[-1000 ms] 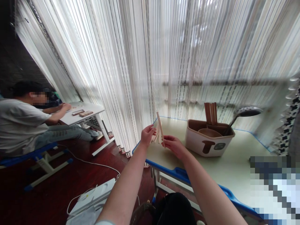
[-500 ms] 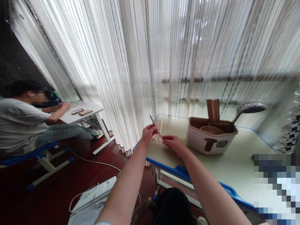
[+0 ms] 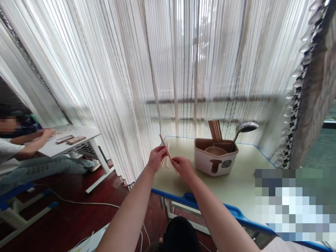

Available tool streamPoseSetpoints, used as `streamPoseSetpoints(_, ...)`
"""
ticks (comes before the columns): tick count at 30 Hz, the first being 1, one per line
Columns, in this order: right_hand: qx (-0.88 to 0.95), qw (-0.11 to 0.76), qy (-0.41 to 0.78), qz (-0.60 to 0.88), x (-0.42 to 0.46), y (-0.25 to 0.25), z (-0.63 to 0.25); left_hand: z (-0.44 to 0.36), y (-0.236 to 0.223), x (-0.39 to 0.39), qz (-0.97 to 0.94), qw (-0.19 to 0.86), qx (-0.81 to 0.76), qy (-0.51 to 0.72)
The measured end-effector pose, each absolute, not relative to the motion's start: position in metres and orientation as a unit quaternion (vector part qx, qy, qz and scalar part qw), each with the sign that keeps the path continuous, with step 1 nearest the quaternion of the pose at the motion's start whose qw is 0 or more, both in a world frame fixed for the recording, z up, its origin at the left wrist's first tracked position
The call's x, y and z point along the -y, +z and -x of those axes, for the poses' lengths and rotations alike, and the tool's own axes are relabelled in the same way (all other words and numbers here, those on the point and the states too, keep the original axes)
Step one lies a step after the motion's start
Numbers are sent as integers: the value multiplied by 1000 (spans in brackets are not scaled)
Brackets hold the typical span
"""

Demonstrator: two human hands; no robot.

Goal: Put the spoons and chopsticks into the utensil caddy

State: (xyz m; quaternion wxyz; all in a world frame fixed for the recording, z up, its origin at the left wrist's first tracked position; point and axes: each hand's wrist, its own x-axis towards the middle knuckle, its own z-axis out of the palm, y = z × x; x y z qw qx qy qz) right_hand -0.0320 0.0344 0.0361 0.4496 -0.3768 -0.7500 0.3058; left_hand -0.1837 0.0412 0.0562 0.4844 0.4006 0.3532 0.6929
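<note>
Between my two hands, wooden chopsticks (image 3: 163,140) slant above the left part of the table; whether it is one or a pair I cannot tell. My left hand (image 3: 157,159) pinches them near the upper middle. Lower down, my right hand (image 3: 183,168) has its fingers closed around the other end. Several paler chopsticks (image 3: 167,161) lie on the table behind my hands, partly covered by them. To the right stands a white and brown utensil holder (image 3: 204,168) with several brown chopsticks (image 3: 215,130), a brown bowl (image 3: 215,151) and a metal skimmer (image 3: 248,126) in it.
The pale table (image 3: 181,143) has a blue edge, and a pixelated patch hides its right side. A striped curtain (image 3: 118,70) hangs behind. At left, another person (image 3: 28,148) sits at a white table (image 3: 56,148) holding small boxes. Cables cross the floor.
The view has swung to the right, so the table, the holder and the other person appear farther left. Both my hands keep their grip on the chopsticks.
</note>
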Motion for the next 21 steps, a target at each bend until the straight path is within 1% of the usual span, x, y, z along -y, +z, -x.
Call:
streamPoseSetpoints(5, 764, 479, 209, 379, -29, 63, 11, 162, 101, -41, -427, 446, -330, 714)
streamPoseSetpoints(12, 783, 500, 107, 353, -26, 118, -36, 116, 156, -50, -443, 400, -271, 755)
streamPoseSetpoints(16, 779, 510, 103, 351, -28, 141, -69, 82, 178, -61, -441, 374, -246, 778)
streamPoseSetpoints(18, 778, 519, 128, 330, -31, 147, -90, 61, 188, -67, -458, 379, -232, 770)
streamPoseSetpoints(21, 746, 560, 161, 323, -39, 149, -122, 28, 202, -77, -497, 403, -198, 742)
